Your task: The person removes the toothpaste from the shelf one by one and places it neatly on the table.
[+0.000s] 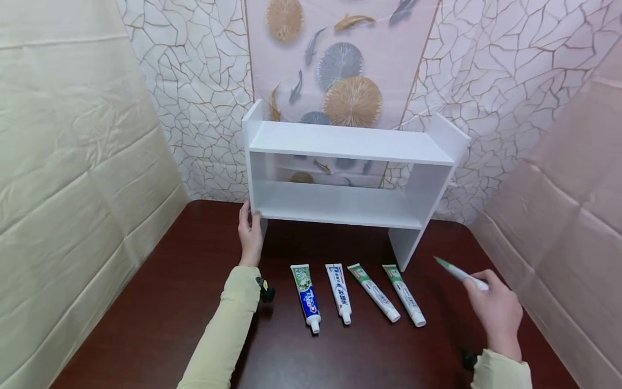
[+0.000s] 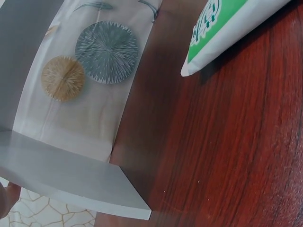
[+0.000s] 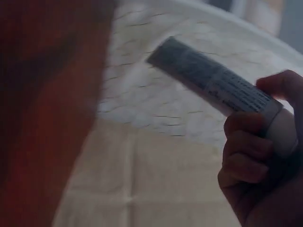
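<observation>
My left hand (image 1: 250, 232) grips the lower left side panel of a white two-tier shelf (image 1: 335, 208), thumb in front and fingers along the outer side. In the left wrist view only a bit of that hand (image 2: 9, 198) shows beside the panel (image 2: 71, 179). Raised over the right of the table, my right hand (image 1: 498, 310) holds a green-and-white toothpaste tube (image 1: 457, 271) by its cap end, crimped end pointing toward the shelf. Fingers and thumb close round this tube (image 3: 213, 78) in the right wrist view.
Several toothpaste tubes lie in a row before the shelf: a blue-green one (image 1: 307, 297), a white-blue one (image 1: 339, 294), and green-white ones (image 1: 374, 293) further right. The dark red wooden table (image 1: 194, 308) has cloth-covered walls at its back and sides.
</observation>
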Available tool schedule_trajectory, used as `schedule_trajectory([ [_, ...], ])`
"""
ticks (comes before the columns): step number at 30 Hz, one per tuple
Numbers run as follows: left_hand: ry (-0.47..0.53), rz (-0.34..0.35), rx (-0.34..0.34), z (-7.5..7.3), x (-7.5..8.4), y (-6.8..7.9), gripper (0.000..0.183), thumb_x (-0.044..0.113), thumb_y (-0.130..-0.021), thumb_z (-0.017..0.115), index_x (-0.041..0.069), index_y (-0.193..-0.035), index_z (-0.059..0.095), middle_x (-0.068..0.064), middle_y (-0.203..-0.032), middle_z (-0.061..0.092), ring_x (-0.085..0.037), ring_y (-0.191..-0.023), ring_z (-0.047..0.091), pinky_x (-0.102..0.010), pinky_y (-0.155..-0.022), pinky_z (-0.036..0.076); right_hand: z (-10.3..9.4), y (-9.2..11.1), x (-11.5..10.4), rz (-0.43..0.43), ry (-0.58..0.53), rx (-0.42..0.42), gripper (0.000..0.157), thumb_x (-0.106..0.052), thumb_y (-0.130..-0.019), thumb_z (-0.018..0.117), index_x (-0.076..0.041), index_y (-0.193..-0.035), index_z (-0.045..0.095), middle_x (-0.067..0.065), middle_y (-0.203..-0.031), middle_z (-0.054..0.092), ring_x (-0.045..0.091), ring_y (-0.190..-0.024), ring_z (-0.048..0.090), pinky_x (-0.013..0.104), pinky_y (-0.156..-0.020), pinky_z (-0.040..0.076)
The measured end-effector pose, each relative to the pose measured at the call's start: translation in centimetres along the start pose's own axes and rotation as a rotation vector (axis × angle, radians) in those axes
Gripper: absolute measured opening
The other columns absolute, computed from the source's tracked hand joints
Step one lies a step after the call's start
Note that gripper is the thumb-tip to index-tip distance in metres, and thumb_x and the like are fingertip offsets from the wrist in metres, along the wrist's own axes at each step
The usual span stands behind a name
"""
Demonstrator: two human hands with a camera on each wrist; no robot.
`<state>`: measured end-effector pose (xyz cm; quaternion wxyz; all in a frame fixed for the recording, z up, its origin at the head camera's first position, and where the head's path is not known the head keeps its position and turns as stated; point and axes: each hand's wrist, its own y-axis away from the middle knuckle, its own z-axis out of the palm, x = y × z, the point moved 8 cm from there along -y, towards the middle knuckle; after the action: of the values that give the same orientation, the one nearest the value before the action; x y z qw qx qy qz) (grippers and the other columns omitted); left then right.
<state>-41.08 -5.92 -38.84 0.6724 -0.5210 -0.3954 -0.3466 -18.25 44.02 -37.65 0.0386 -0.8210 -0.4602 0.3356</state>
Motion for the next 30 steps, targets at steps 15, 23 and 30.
schedule_trajectory([
  [15, 0.002, 0.000, 0.038, -0.5, -2.1, -0.3, 0.041, 0.026, -0.094, 0.041, 0.034, -0.134, 0.037, 0.002, -0.136, 0.039, -0.019, -0.122, 0.040, -0.042, -0.097, 0.036, 7.3, 1.5, 3.7, -0.160, 0.223, -0.484, 0.049, -0.028, -0.078, 0.059, -0.005, -0.118, 0.044, 0.031, -0.097, 0.056, 0.031, -0.067, 0.054, 0.041, -0.052, 0.038],
  [23, 0.123, -0.091, 0.025, 0.8, -1.8, 0.3, 0.042, 0.023, -0.095, 0.041, 0.036, -0.134, 0.035, 0.005, -0.140, 0.035, -0.015, -0.128, 0.034, -0.041, -0.104, 0.029, 7.2, 1.0, 4.4, -0.174, 0.288, -0.513, 0.050, -0.021, -0.077, 0.060, 0.002, -0.120, 0.048, 0.034, -0.102, 0.052, 0.044, -0.080, 0.054, 0.048, -0.061, 0.041],
  [30, -0.145, 0.072, 0.094, 0.3, 3.4, 3.5, 0.050, 0.002, -0.087, 0.046, 0.026, -0.131, 0.043, 0.002, -0.134, 0.037, -0.020, -0.121, 0.038, -0.042, -0.092, 0.033, 5.6, 2.0, -0.2, -0.306, 0.207, -0.284, 0.049, -0.019, -0.080, 0.057, 0.002, -0.123, 0.047, 0.033, -0.114, 0.045, 0.050, -0.094, 0.047, 0.056, -0.070, 0.038],
])
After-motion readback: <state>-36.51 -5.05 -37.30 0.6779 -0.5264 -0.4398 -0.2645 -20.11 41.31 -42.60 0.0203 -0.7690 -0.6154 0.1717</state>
